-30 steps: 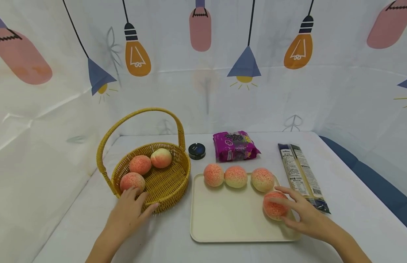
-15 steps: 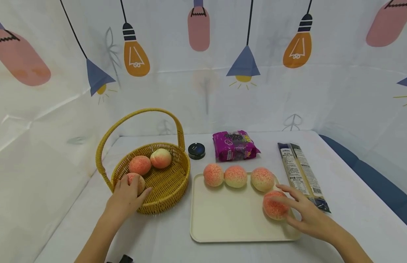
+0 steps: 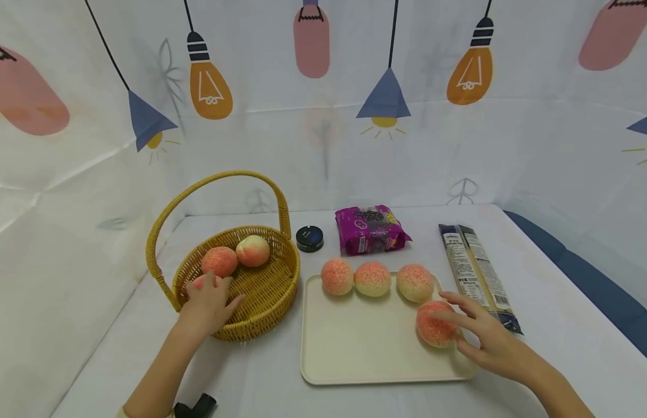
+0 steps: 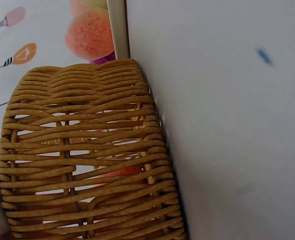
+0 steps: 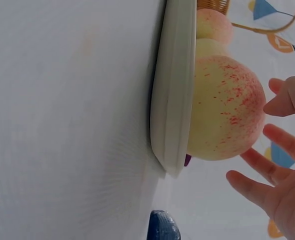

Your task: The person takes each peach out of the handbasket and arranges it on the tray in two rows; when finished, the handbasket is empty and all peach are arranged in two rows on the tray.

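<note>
My left hand (image 3: 207, 310) reaches over the near-left side of the wicker basket (image 3: 256, 332), with its fingers over a peach (image 3: 202, 282) and its thumb spread to the right. That peach is mostly hidden by the fingers. Farther back in the basket lie two more peaches, a red-pink one (image 3: 219, 262) and a paler one (image 3: 252, 251). My right hand (image 3: 487, 339) is at the right end of the cream tray (image 3: 365, 348). Its fingers are spread, fingertips right at the side of a peach (image 5: 227, 110). In the left wrist view, the basket's woven wall (image 4: 82, 160) hides most of the hand.
Three peaches stand in a row along the tray's back edge, the middle one (image 3: 372, 279) included. Behind are a round black container (image 3: 310, 238) and a purple snack packet (image 3: 371, 230). A long flat packet (image 3: 480, 273) lies to the right of the tray.
My left hand has moved farther forward into the basket and covers more of the near peach. The right hand stays at the tray's near-right peach. The view has shifted slightly.
</note>
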### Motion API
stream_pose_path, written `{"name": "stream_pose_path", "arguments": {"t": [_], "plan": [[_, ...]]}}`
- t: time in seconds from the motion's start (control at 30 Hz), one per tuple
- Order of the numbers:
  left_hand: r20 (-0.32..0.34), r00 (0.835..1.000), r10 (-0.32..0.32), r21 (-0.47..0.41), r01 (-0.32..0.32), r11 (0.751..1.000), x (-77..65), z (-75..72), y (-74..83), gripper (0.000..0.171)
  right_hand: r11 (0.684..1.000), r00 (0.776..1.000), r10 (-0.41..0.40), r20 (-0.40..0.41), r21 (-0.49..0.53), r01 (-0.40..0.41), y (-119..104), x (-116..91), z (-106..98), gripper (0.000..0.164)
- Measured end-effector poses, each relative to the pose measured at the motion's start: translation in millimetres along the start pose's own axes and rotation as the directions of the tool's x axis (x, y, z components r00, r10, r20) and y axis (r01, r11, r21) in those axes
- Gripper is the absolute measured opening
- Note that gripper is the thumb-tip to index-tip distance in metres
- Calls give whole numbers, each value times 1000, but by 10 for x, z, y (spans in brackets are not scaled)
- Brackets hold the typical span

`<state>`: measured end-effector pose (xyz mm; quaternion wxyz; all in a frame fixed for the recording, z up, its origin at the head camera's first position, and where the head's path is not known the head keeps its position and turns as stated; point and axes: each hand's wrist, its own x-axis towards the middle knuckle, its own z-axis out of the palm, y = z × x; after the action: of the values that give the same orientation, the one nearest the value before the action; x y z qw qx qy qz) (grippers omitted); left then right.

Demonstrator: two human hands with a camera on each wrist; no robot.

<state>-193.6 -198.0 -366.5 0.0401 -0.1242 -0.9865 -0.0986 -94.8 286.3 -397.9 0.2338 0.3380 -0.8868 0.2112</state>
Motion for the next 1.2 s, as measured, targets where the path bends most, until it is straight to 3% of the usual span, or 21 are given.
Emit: {"name": "stream_pose_path", "arguments": {"t": [0.17,0.27,0.37,0.47,0.57,0.63,0.73,0.87,1.0,1.13,1.2], "plan": [[-25,998,51,-18,-51,999,-55,-2,40,47,1000,1000,4,25,-7,-4,-3,22,-8,66],[-76,988,135,-17,-137,990,-93,2,103,44,1000,1000,-4,29,13,4,-6,29,2,66],[-128,956,265,-69,-275,959,-116,32,184,37,1000,1000,-10,27,20,9,-10,35,14,66],[-151,898,413,-132,-433,892,-113,91,261,35,1000,1000,-13,16,16,12,-12,44,23,66],[-161,854,494,-135,-515,846,-121,154,306,36,1000,1000,-10,10,14,10,-15,52,26,66],[-177,842,510,-110,-532,840,-136,181,315,37,1000,1000,-6,2,14,6,-21,58,24,66],[-195,842,502,-69,-523,850,-174,196,303,40,1000,1000,-1,-6,12,1,-31,67,15,67],[-185,858,479,-55,-496,867,-240,185,278,43,1000,1000,1,-5,15,-1,-40,80,2,63],[-166,875,455,-45,-468,883,-294,178,265,44,1000,1000,-16,0,-17,16,-42,107,-10,30],[-146,887,437,11,-441,898,-329,186,274,46,999,999,-32,-7,-18,32,-53,161,-13,30],[-138,893,429,41,-427,903,-345,191,284,47,1000,1000,-28,4,4,28,-63,191,-6,44]]}}
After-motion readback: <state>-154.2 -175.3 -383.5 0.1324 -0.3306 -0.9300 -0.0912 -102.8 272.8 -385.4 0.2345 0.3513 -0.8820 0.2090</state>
